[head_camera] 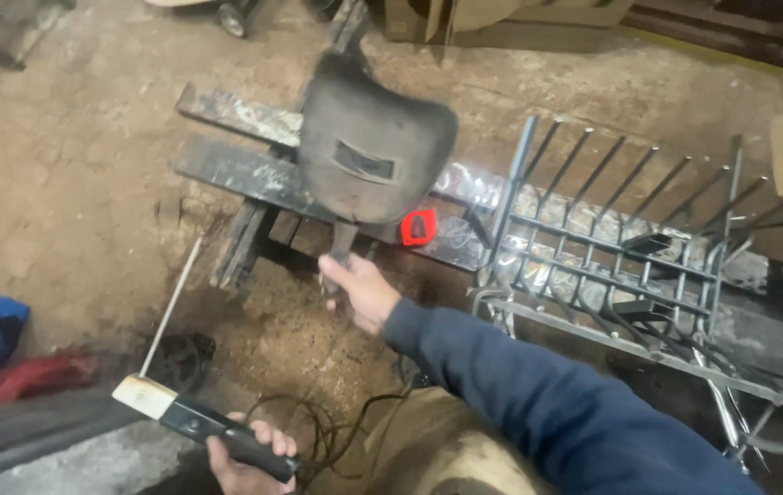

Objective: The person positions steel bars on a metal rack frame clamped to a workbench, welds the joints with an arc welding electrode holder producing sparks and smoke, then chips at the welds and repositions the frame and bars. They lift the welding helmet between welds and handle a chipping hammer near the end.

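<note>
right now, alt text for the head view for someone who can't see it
One hand holds up a dark handheld welding shield by its handle; the other hand grips an electrode holder with a rod. A grey metal grille lies on steel bars over a dirt floor.

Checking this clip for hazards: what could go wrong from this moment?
The welding rod in the electrode holder, gripped by the left hand, points freely and might touch the steel bars. The right hand holds the welding mask away from the face. The cable could snag.
</note>
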